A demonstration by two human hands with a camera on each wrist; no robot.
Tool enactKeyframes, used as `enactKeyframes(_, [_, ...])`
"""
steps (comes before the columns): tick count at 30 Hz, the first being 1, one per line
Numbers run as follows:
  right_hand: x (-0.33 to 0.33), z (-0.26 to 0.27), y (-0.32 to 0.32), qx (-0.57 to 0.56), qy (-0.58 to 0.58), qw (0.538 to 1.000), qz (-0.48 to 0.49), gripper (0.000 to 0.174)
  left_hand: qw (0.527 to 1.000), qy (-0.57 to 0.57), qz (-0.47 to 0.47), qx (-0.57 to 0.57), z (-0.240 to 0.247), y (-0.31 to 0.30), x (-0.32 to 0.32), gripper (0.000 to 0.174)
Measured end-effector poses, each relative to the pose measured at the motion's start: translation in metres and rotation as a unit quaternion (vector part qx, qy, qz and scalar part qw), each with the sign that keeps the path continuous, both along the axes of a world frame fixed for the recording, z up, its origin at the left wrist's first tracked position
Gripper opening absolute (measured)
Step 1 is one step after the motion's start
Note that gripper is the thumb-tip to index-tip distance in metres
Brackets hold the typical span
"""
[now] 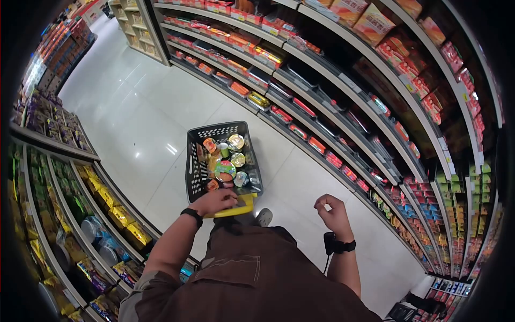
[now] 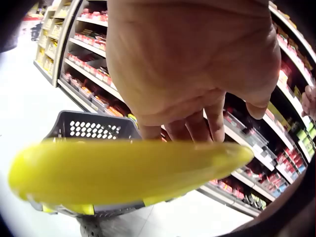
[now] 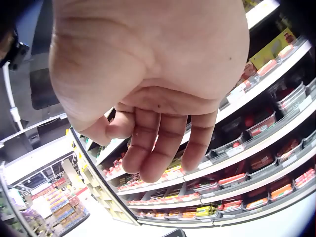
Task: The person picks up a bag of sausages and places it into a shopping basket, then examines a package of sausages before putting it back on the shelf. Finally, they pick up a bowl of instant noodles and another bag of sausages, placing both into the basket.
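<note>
A black basket (image 1: pixel 194 180) with a yellow handle (image 1: pixel 232 211) holds several cups, tubs and packets, among them a green-lidded tub (image 1: pixel 225 170). Over the basket's near edge, beside the handle, is the left hand (image 1: pixel 214 202). In the left wrist view the yellow handle (image 2: pixel 123 170) crosses in front of the fingertips of the left hand (image 2: pixel 192 64), whose fingers extend without curling round it; contact cannot be told. The right hand (image 1: pixel 333 214) hangs in the air right of the basket, holding nothing; the right wrist view shows that hand (image 3: pixel 153 89) with fingers loosely bent.
Long shelves (image 1: pixel 279 75) of red and orange packets curve along the far side and right. At the left stand shelves with yellow bags (image 1: pixel 115 206) and green packets. A shoe (image 1: pixel 264 216) is on the pale tiled floor (image 1: pixel 145 123) near the basket. Another dark basket (image 1: pixel 402 312) shows at bottom right.
</note>
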State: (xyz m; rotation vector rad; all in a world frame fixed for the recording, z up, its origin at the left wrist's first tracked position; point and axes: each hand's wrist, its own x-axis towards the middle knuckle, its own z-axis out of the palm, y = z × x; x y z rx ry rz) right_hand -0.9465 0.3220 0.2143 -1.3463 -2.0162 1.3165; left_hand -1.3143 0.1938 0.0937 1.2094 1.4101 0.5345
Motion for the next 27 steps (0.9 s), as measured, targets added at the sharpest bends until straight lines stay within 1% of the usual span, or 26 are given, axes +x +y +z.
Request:
enactKeyframes(1, [-0.015, 0.000, 0.002, -0.003, 0.006, 1.000, 0.009, 0.006, 0.999, 0.019, 0.025, 0.007, 0.007, 0.003, -0.018, 0.031])
enactKeyframes(3, [-0.039, 0.000, 0.002, -0.010, -0.009, 1.000, 0.013, 0.005, 0.994, -0.006, 0.108, -0.031, -0.018, -0.001, -0.056, 0.029])
enactKeyframes(4, [-0.048, -0.004, 0.002, -0.001, -0.005, 1.000, 0.025, 0.004, 0.993, 0.022, 0.120, 0.004, -0.035, -0.004, -0.076, 0.028])
enactKeyframes(5, [-0.057, -0.007, 0.001, 0.007, -0.002, 0.999, 0.037, 0.004, 0.991, 0.039, 0.127, -0.018, -0.053, -0.009, -0.097, 0.028])
enactKeyframes(7, [-0.077, -0.002, 0.000, -0.008, -0.016, 0.999, 0.035, 0.005, 0.983, 0.060, 0.159, -0.069, -0.073, -0.017, -0.129, 0.030])
enactKeyframes(9, [-0.090, -0.002, -0.004, -0.015, -0.014, 0.999, 0.037, 0.007, 0.977, 0.077, 0.183, -0.076, -0.108, -0.029, -0.156, 0.031])
enactKeyframes(10, [-0.096, -0.004, -0.006, -0.040, -0.007, 0.999, 0.026, 0.009, 0.973, 0.067, 0.210, -0.068, -0.115, -0.034, -0.162, 0.032])
enactKeyframes(11, [-0.100, -0.004, -0.009, -0.041, -0.013, 0.999, 0.022, 0.009, 0.974, 0.062, 0.206, -0.070, -0.123, -0.039, -0.166, 0.032])
enactKeyframes(13, [-0.109, -0.001, -0.012, -0.043, -0.057, 0.997, 0.022, 0.008, 0.962, 0.146, 0.214, -0.081, -0.142, -0.049, -0.171, 0.033])
enactKeyframes(15, [-0.118, 0.001, -0.015, -0.050, -0.073, 0.996, 0.009, 0.008, 0.963, 0.146, 0.205, -0.093, -0.154, -0.056, -0.173, 0.035])
enactKeyframes(17, [-0.122, 0.000, -0.019, -0.051, -0.092, 0.994, 0.002, 0.006, 0.961, 0.160, 0.201, -0.103, -0.170, -0.064, -0.171, 0.032])
enactKeyframes(19, [-0.125, -0.004, -0.023, -0.048, -0.101, 0.994, 0.004, 0.006, 0.962, 0.173, 0.185, -0.105, -0.172, -0.065, -0.168, 0.032])
enactKeyframes(23, [-0.135, -0.015, -0.018, -0.058, -0.116, 0.991, 0.015, 0.004, 0.961, 0.160, 0.204, -0.100, -0.173, -0.062, -0.167, 0.030])
enactKeyframes(27, [-0.150, -0.042, -0.001, -0.068, -0.127, 0.989, 0.029, 0.005, 0.962, 0.157, 0.207, -0.088, -0.166, -0.052, -0.169, 0.029])
